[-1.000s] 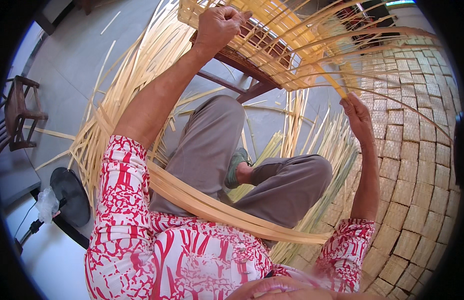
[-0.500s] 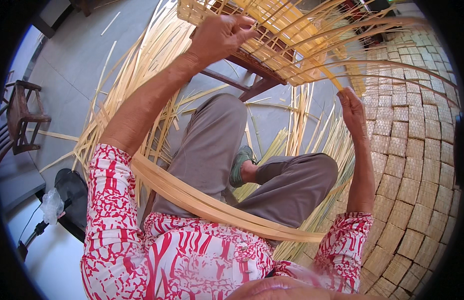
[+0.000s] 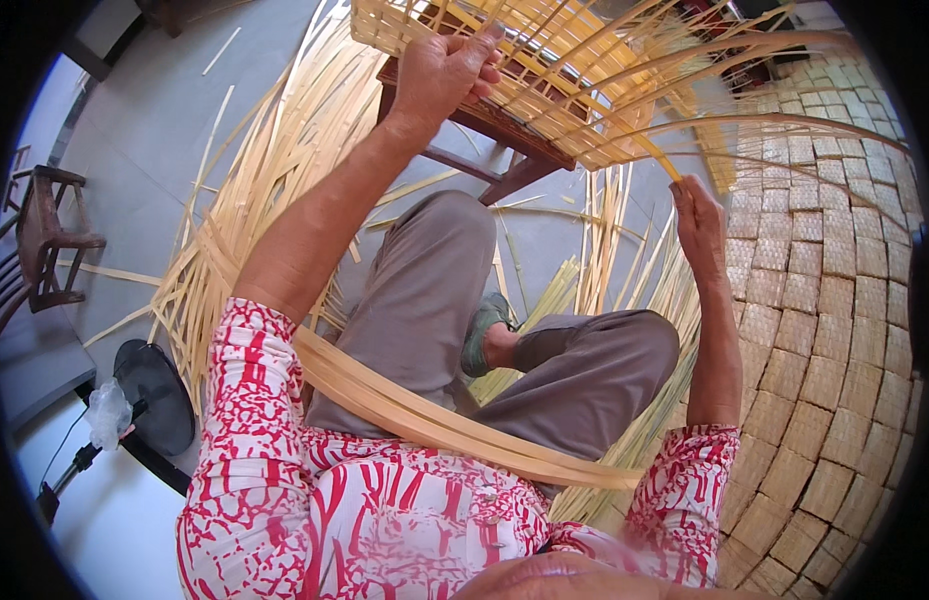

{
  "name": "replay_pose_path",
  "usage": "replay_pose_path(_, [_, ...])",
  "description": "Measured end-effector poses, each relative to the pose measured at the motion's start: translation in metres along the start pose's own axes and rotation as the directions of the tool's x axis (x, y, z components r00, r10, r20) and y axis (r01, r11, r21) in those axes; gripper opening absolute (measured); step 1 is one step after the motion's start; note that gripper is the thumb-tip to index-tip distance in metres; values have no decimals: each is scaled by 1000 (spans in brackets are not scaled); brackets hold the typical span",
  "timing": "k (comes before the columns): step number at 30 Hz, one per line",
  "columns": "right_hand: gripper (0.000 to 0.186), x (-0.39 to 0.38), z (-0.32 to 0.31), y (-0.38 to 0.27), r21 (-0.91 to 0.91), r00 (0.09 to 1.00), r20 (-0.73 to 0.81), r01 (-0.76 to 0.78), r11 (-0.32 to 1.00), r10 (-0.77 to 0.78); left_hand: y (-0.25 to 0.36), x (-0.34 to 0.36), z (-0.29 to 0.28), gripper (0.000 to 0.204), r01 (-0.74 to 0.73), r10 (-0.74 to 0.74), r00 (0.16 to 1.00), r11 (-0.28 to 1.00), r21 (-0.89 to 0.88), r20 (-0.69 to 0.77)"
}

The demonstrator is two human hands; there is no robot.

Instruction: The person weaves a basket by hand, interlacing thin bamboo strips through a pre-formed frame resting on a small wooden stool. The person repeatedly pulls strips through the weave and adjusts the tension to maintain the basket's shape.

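Note:
A partly woven bamboo basket rests on a dark wooden stool ahead of me, its long loose stakes fanning out to the right. My left hand is closed at the basket's near side, thumb up and fingers curled against the weave; the exact strip under the fingertips is hidden. Farther right, my right hand pinches the end of a yellow bamboo strip, which runs from the basket's right corner. Across my lap lies a curved bundle of flat pale strips.
Loose bamboo strips are heaped on the floor at left, and greener ones lie by my foot. Stacks of woven pieces fill the right side. A small wooden chair and a black round-headed stand are at left.
My left hand has shifted slightly down and left along the basket, its thumb now raised. The right hand has drawn slightly left, still holding the yellow strip.

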State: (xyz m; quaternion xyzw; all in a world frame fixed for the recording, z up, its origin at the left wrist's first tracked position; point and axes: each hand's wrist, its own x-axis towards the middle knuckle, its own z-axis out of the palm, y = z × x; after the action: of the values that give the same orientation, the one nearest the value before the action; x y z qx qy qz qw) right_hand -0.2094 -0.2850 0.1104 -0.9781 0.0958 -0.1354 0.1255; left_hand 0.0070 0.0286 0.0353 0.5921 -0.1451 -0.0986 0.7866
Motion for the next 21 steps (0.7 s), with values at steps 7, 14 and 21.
replay_pose_path(7, [17,-1,8,3,5,998,-32,45,999,-45,-2,0,9,36,118,-129,987,986,-115,-96])
replay_pose_path(14, [16,0,6,11,41,998,60,0,999,-2,5,12,-13,24,-330,360,912,928,172,-196])
replay_pose_path(21, [13,1,9,23,121,996,85,-27,992,17,49,62,-71,14,-662,566,664,142,736,489])
